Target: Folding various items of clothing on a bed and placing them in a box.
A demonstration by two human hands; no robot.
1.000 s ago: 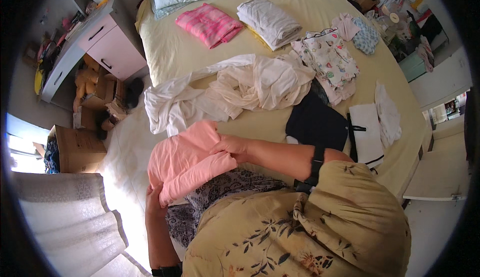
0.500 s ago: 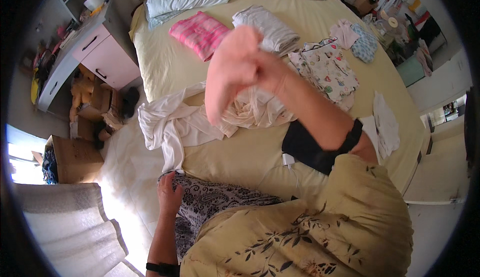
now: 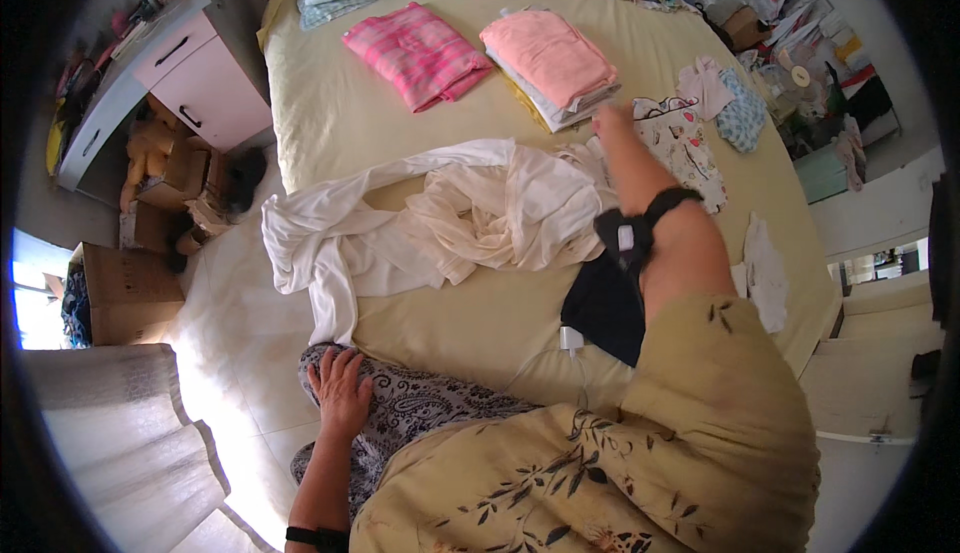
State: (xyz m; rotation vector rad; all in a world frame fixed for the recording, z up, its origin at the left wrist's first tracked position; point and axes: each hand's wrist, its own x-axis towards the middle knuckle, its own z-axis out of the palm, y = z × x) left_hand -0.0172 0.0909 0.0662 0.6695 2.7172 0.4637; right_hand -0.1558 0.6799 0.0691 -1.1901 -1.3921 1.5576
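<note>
My left hand (image 3: 343, 393) rests on my knee in patterned grey trousers (image 3: 430, 385), fingers spread. My right hand (image 3: 613, 121) reaches out to the near right corner of a folded stack, beside a white printed garment (image 3: 685, 143); its fingers are mostly hidden, so its grip does not show. On top of the stack lies a folded salmon-pink garment (image 3: 552, 51), with grey-white folded cloth (image 3: 560, 113) under it. A folded pink checked cloth (image 3: 418, 55) sits to the left. Loose cream and white clothing (image 3: 480, 208) spreads rumpled across the middle of the bed.
The bed has a pale yellow sheet (image 3: 420, 323). A black cloth (image 3: 605, 308) and a white charger (image 3: 570, 338) with its cable lie near me. White cloth (image 3: 765, 273) and a blue patterned cloth (image 3: 740, 113) are at the right. A desk (image 3: 190, 83) and cardboard box (image 3: 130, 293) stand left.
The salmon-pink garment, held up by my right hand earlier, now lies on the grey-white stack. My right hand has moved away to the right and farther off; my left hand stays on my knee.
</note>
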